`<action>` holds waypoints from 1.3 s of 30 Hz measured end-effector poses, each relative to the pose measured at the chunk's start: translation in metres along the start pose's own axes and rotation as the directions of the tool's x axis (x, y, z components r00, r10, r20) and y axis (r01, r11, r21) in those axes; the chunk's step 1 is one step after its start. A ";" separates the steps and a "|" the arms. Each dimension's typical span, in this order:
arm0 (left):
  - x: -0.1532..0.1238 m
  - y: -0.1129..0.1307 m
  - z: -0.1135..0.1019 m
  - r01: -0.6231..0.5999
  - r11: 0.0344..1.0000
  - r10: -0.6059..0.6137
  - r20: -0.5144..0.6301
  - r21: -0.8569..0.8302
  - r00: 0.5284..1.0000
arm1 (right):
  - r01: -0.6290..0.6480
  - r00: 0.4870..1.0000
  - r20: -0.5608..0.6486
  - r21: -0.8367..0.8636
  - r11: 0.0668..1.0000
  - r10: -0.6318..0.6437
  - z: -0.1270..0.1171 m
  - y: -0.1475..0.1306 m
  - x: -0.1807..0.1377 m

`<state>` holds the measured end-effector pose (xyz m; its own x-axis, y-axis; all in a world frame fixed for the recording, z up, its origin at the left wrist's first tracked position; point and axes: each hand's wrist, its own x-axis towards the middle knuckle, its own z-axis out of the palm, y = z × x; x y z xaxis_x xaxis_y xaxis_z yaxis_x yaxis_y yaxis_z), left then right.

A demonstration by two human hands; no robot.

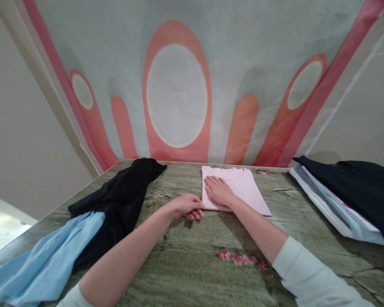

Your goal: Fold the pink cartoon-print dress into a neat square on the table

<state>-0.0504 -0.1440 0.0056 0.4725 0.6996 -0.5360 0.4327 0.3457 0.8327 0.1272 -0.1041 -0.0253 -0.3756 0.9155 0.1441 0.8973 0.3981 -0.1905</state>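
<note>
A folded pink garment (243, 187) lies at the far middle of the green patterned table (192, 251). My right hand (219, 191) rests flat on the garment's left half, fingers stretched out. My left hand (187, 205) sits just beside the garment's near left corner, fingers curled at the fabric's edge; whether it pinches the cloth I cannot tell.
A black garment (121, 196) lies over a light blue one (48, 260) on the left of the table. On the right a stack of folded clothes (345, 204) is topped by a black piece. A pink and grey patterned wall hanging (179, 85) is behind.
</note>
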 end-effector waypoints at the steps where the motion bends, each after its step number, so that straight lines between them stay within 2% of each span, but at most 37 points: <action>1: 0.000 0.000 0.001 0.002 1.000 -0.002 -0.005 0.026 1.000 | -0.003 1.000 0.000 -0.001 1.000 0.003 0.000 0.000 0.000; 6: -0.003 0.002 0.004 -0.003 0.988 0.005 -0.012 0.153 1.000 | 0.002 0.999 -0.032 0.004 1.000 -0.002 0.004 0.001 0.001; 11: 0.000 0.004 0.001 -0.014 0.978 0.025 -0.049 0.210 0.998 | 0.004 0.998 -0.056 0.003 1.000 -0.004 0.006 0.002 0.002; 14: 0.012 0.012 -0.005 -0.021 0.990 0.038 -0.121 0.139 0.992 | 0.030 0.996 -0.082 0.008 1.000 -0.029 0.006 0.001 0.001; 18: 0.036 0.028 -0.010 0.012 1.000 -0.009 -0.261 0.011 0.965 | 0.063 0.984 -0.169 0.054 0.997 -0.053 0.004 0.001 -0.001; 24: 0.056 0.032 -0.016 0.026 0.999 -0.011 -0.300 0.046 0.954 | -0.088 0.956 -0.260 0.186 0.979 0.135 -0.003 0.019 -0.003; 27: 0.056 0.028 -0.017 0.015 0.996 0.013 -0.307 0.089 0.952 | -0.168 0.939 -0.276 0.158 0.973 0.207 -0.009 0.037 -0.011; 33: 0.055 0.028 -0.013 -0.009 0.979 0.076 -0.321 0.205 0.944 | -0.296 0.926 -0.255 -0.036 0.955 0.277 -0.009 0.077 -0.048; 39: 0.051 0.031 -0.013 0.022 0.948 0.088 -0.326 0.318 0.941 | -0.358 0.932 -0.091 -0.068 0.931 0.352 -0.005 0.096 -0.074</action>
<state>-0.0227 -0.0895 0.0056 0.2325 0.8928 -0.3858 0.6645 0.1439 0.7333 0.2424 -0.1334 -0.0499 -0.0130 0.9877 0.1557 0.9858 0.0387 -0.1633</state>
